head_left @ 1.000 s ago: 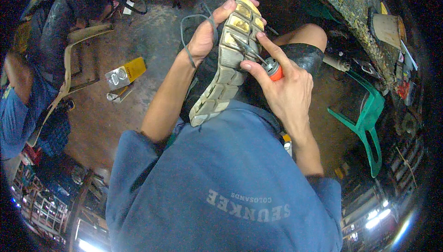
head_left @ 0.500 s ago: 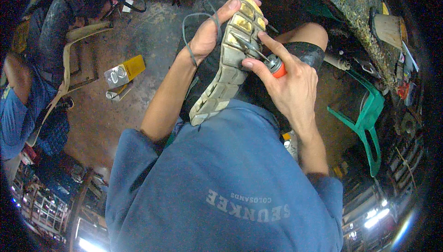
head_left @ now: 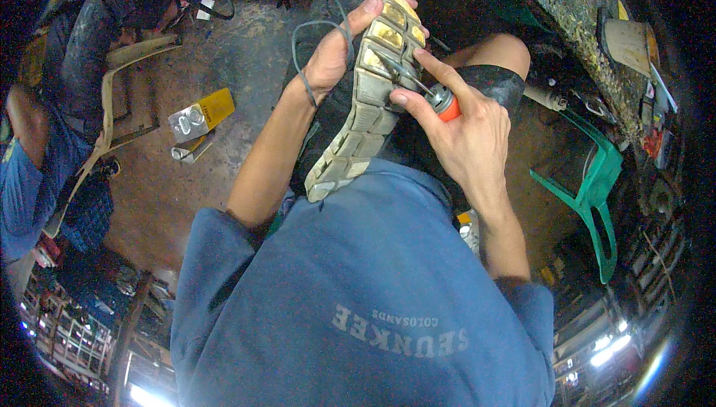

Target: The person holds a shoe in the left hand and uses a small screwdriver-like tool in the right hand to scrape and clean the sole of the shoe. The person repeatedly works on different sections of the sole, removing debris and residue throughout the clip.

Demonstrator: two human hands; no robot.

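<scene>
Fingers of the left hand [head_left: 330, 58] clasp the shoe [head_left: 373, 92]; the right hand [head_left: 471, 132], partly curled, grips an orange-handled tool [head_left: 447, 104].

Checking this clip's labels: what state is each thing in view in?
Shoe: sole up, yellow patches at far end
Left hand: gripping the shoe's far end
Slim metal tool: shaft angled across the sole
Right hand: closed on the tool
Grey lace: loose loop at left wrist
Yellow-and-silver can: on floor; capped or not, unclear
Lower-right lamp: lit

Left hand [head_left: 334, 56] curled, right hand [head_left: 473, 127] half-curled
</scene>
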